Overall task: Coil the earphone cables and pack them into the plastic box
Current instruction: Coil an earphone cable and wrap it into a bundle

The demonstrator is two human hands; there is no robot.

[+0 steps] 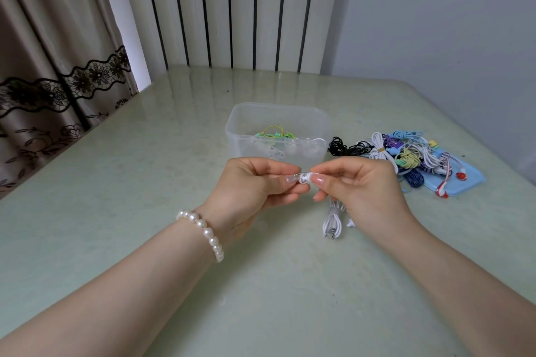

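Item one: white earphone cable [333,213], bundled, hanging below my hands with its plug end just above the surface [145,182]. My left hand [249,188] pinches the white earbud end [304,177] between thumb and fingers; my right hand [359,185] pinches the same end from the other side, fingertips of both hands nearly touching.

Item two: plastic box [278,130], translucent, open, just beyond my hands; holds yellow-green and white coiled earphones.

Item three: pile of earphones [406,153], mixed colours, right of the box, partly lying on a blue lid [467,180].

Item four: pearl bracelet [204,230], on my left wrist.
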